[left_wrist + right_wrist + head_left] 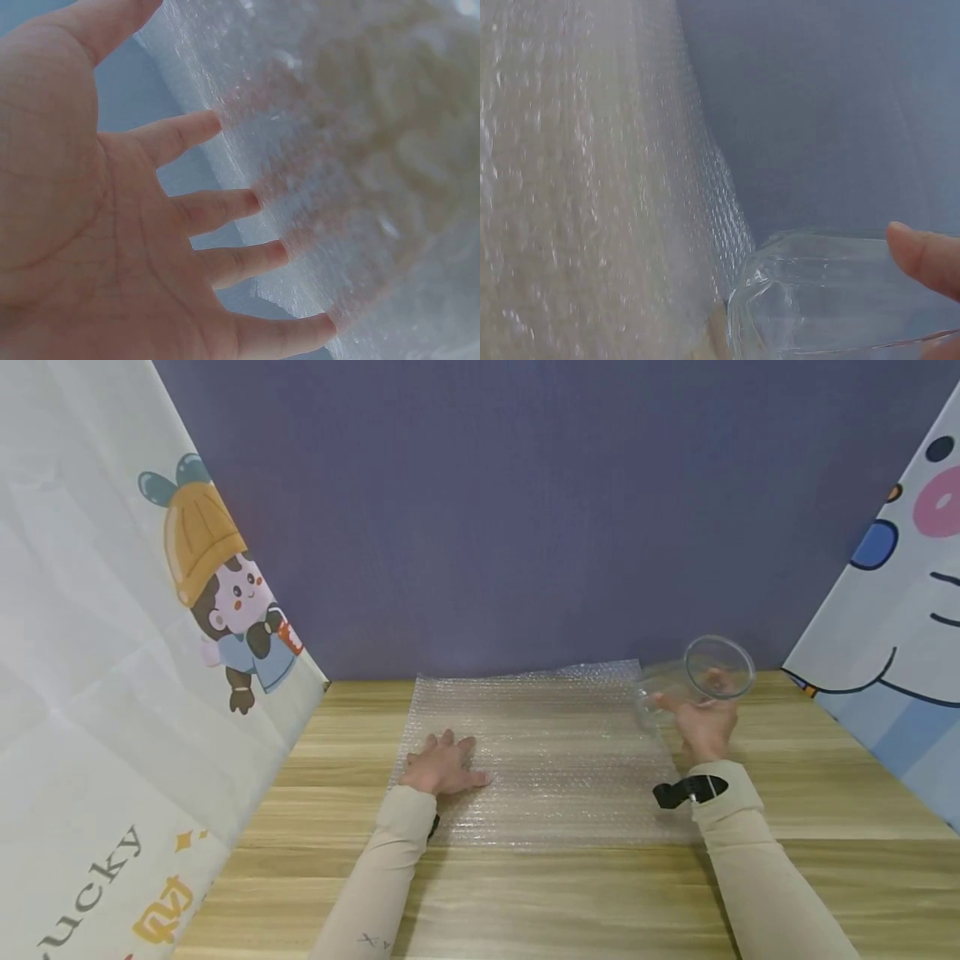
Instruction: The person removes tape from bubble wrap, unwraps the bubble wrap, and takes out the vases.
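Observation:
A sheet of clear bubble wrap (pixel 555 760) lies spread on the wooden table. Over its left part my left hand (pixel 442 766) rests with fingers spread; in the left wrist view the fingertips (pixel 274 253) meet the wrap's surface. My right hand (pixel 705 722) grips a clear glass vase (pixel 671 681) tilted on its side at the sheet's right edge. The vase's round rim points right and toward me, its base left. In the right wrist view the vase's thick base (pixel 780 307) is beside the bubble wrap (pixel 570 180), with the thumb (pixel 922 259) along the glass.
The wooden table (pixel 525 902) runs back to a dark blue-grey panel (pixel 510 510). White printed sheets with cartoon figures (pixel 232 585) stand along the left and right sides. A dark strapped device (pixel 690 791) sits on the right wrist.

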